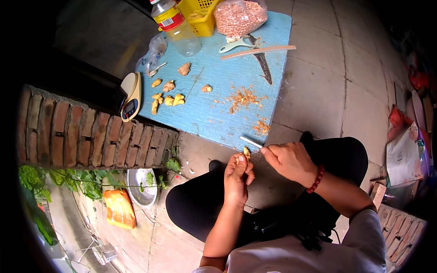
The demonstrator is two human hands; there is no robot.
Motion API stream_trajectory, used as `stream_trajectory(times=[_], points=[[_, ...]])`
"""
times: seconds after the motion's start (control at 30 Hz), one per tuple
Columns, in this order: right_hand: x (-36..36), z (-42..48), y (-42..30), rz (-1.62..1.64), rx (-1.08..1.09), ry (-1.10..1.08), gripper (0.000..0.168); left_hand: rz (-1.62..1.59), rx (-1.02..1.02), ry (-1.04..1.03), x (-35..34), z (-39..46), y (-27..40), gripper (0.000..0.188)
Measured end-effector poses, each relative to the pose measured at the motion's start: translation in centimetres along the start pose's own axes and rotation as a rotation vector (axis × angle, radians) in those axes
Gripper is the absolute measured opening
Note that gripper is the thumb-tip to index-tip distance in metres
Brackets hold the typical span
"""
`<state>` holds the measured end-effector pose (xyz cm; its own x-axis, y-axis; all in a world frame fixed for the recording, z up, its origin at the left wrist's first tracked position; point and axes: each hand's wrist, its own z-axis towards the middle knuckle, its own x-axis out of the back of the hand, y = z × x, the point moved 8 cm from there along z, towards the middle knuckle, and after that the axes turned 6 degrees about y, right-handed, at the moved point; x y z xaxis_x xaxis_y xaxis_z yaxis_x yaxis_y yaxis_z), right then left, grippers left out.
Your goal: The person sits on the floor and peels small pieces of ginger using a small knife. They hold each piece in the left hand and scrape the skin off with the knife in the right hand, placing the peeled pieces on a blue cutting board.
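Observation:
My left hand (239, 170) pinches a partly peeled piece of ginger root (246, 153) upright, just off the near edge of the blue table (198, 119). To its right, my right hand (290, 160) grips a small tool with a pale, narrow blade or stem (251, 141) pointing left over the table edge; its handle is hidden in the fist. Brown peel scraps (243, 99) lie in two piles on the table. Peeled yellow ginger pieces (178, 99) and knobbly ginger roots (184, 69) lie at the left.
A kitchen scale (131, 99) stands beyond the left edge. A plastic bottle (179, 34), yellow basket (203, 25), bag of pink peanuts (239, 18), pale green peeler (235, 45) and long strip (259, 52) lie farther back. A metal basin (142, 196) and orange bag (119, 209) are on the floor.

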<state>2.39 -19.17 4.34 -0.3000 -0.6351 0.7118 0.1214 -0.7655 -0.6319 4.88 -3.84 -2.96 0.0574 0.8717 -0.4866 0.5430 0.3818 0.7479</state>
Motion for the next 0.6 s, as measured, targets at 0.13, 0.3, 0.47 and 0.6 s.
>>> stream_trajectory(times=[0.13,0.3,0.47,0.6], points=[[-0.7,-0.1,-0.7,-0.022,-0.013,-0.067,0.033,0.071,-0.073,0.022,-0.7,-0.1,-0.1,0.022],[-0.9,-0.7,-1.1,-0.098,0.052,-0.047,0.031,0.119,-0.095,0.043,-0.4,-0.3,-0.5,0.021],[-0.3,-0.8,-1.7,-0.021,0.036,-0.047,0.034,0.112,-0.079,0.035,-0.5,-0.2,-0.6,0.021],[-1.0,-1.0,-1.0,-0.045,0.009,-0.076,0.034,0.103,-0.126,0.027,-0.8,-0.2,-0.4,0.019]])
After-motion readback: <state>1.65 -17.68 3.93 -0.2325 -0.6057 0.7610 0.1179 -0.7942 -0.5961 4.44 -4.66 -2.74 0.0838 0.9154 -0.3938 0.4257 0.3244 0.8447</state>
